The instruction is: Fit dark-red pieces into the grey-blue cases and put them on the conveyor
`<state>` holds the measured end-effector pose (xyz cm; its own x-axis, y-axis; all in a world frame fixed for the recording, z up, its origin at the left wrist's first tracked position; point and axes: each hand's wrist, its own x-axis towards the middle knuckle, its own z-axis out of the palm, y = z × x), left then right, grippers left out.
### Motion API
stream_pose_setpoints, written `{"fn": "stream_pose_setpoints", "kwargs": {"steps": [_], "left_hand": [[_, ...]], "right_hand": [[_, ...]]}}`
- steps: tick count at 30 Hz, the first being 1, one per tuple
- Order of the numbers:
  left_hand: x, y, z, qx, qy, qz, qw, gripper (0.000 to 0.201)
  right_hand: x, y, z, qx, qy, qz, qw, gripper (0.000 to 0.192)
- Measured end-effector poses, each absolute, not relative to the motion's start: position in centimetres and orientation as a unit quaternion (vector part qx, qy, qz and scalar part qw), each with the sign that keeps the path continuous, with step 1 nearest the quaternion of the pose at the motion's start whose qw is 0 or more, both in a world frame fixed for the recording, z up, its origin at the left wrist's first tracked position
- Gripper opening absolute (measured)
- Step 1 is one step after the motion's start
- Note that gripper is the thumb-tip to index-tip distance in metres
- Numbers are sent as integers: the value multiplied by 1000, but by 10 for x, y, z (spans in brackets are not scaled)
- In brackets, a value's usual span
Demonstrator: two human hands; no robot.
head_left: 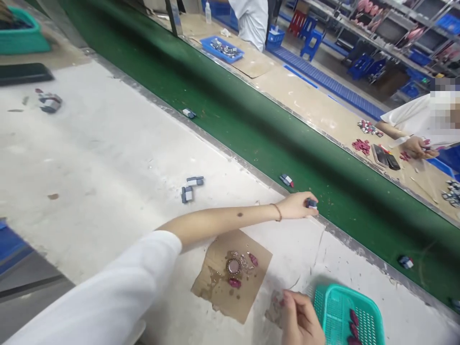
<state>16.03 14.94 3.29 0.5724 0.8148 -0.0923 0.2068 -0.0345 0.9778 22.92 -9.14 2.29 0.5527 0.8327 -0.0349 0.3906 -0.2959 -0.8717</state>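
Left hand [296,205] is extended to the far edge of the desk [108,158], where the desk meets the green conveyor belt [251,124]. Its grip is narrow, pinched shut on a small grey block [311,203] held at the fingertips, right over the desk's metal edge strip.

Right hand [300,318] rests at the near edge of the desk, just beside a teal basket [334,311]. Fingers are curled; whether it holds anything cannot be told.

A scrap of cardboard [230,278] with a small round fitting and red pieces lies between the two hands. Two similar grey blocks [191,188] lie apart, mid-desk.

Assessment: the block appears light, rigid and smooth-sided, so it could slip. A fingertip pinch across its opposite flat faces looks adequate.
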Motion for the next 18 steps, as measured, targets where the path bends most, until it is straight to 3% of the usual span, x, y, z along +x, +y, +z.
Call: {"fn": "stream_pose_setpoints", "kwargs": {"steps": [2,10,14,18], "left_hand": [[127,134,33,614,365,256,651,12],[3,57,20,407,383,296,775,35],[-13,32,9,345,407,311,787,34],[-14,22,0,358,425,307,773,31]], "right_hand": [[218,-84,18,-737,-429,310,421,37],[186,-63,10,-636,-470,466,398,30],[181,-63,9,-641,-526,437,349,20],[179,-58,7,-576,-687,309,318,16]]}}
